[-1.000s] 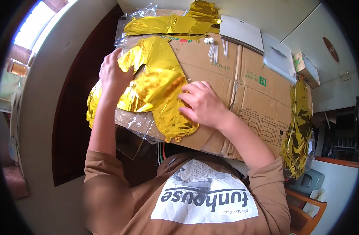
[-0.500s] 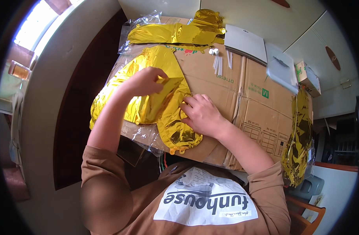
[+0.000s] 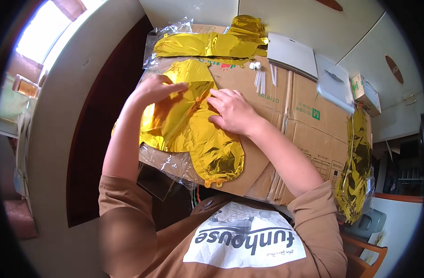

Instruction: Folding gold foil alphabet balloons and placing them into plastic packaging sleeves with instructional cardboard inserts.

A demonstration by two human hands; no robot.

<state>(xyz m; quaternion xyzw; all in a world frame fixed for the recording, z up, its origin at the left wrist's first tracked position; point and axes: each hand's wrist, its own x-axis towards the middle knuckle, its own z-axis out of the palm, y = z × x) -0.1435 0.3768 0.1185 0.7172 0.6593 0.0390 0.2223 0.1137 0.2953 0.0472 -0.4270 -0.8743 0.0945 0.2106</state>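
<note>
A flat, uninflated gold foil balloon [image 3: 216,148] lies partly folded over itself on a large cardboard sheet. On its left part rests my left hand [image 3: 158,89], fingers stretched out and thumb reaching across a fold of the foil; the hand is open. My right hand [image 3: 232,110] lies with its fingers apart on the balloon's right edge, also open. Small tabs show along the balloon's rounded near end. Part of the foil is hidden beneath my left hand and forearm.
Further gold foil balloons lie at the back [image 3: 193,45] and the right edge [image 3: 358,167]. White sticks [image 3: 260,82], small white pieces [image 3: 255,66], a white flat box [image 3: 293,54], a translucent case [image 3: 333,85] and a small carton [image 3: 365,95] sit on the cardboard [image 3: 263,153]. Clear plastic film [image 3: 168,167] lies nearby.
My left hand has gone from holding up a folded flap to lying on the foil. My right hand has moved up along the balloon's edge. The near end lies flatter.
</note>
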